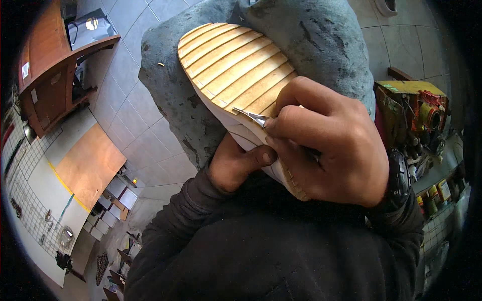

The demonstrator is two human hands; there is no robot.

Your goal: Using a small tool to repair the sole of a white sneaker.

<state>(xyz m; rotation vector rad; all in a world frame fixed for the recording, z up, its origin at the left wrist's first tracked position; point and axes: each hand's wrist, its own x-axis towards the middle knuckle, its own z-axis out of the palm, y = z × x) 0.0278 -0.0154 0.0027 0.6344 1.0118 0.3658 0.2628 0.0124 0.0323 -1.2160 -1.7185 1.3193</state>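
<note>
I had the shoe (236, 72) sole-up on the grey-blue cloth (326, 45). Long axis ran diagonally: ribbed far end up-left, near end down-right, close to the wearer's dark top (261, 246). Both hands were on the near part, so most of the visible tan sole (251, 55) lay ahead and left of them.

Left hand (233, 165): gripping the shoe from the left, thumb along the white sidewall (218, 111) and pointing right. Fingers went out of view underneath; couldn't confirm their hold.

Right hand (331, 143): closed, pinching a small metal tool (257, 119), knuckles over the sole's right side. Tool pointed up-left, tip at the sole's left edge. Couldn't tell if it was biting in or only touching; the grip hid its back end.

Key relation, my read: tip versus that edge. Tool lay nearly along the edge there, aimed toward the far end. Right hand was nearer the contact spot; left thumb sat below and behind the tip, so I judged it off the tool's line. Left braced, right steered.
</note>
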